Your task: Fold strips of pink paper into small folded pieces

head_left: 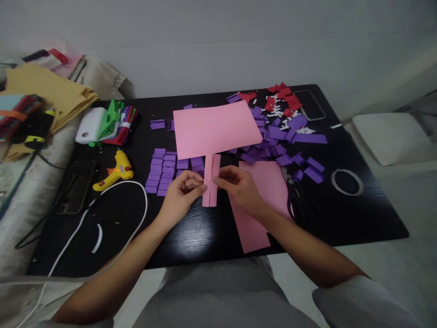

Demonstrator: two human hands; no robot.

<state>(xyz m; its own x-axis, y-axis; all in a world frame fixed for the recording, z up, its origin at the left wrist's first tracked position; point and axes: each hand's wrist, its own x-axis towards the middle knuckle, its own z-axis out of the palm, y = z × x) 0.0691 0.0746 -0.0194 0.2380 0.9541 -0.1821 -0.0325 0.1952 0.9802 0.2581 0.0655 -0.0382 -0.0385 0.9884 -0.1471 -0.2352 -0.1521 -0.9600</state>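
Between my two hands, above the black table, is a narrow pink paper strip with its long sides folded in toward a middle seam. My left hand pinches its left edge with thumb and fingers. On the opposite edge, my right hand grips it, the thumb lying on the front. Just beyond the strip's top end lies a large pink paper sheet. Under my right wrist rests another pink sheet with a cut-out corner. Black-handled scissors lie at its right side, partly hidden.
Folded purple paper pieces lie in rows at left; a loose purple heap and red pieces are at right. A yellow glue gun, white cable, tape ring and colored paper bundles share the black table.
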